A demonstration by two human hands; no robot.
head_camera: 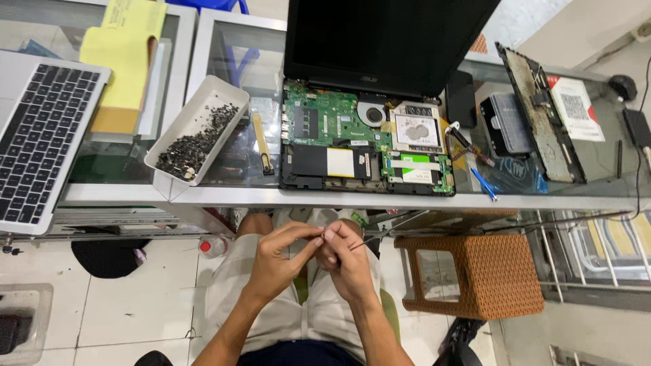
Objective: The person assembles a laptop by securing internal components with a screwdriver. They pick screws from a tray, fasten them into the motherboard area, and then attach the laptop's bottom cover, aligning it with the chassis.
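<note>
Tweezers point(369, 238) sit in the right hand point(347, 261), pinched at the near end, over the lap below the worktop point(325, 197); long axis runs up-right, tips away from the hands. Look light, thin, springy and slippery, so grip mid-shank. Left hand point(281, 261) closed, fingertips meeting the right; whatever's pinched between is too small to see

Left hand point(277, 257) and right hand point(347, 261) — fingertips pinched together
</note>
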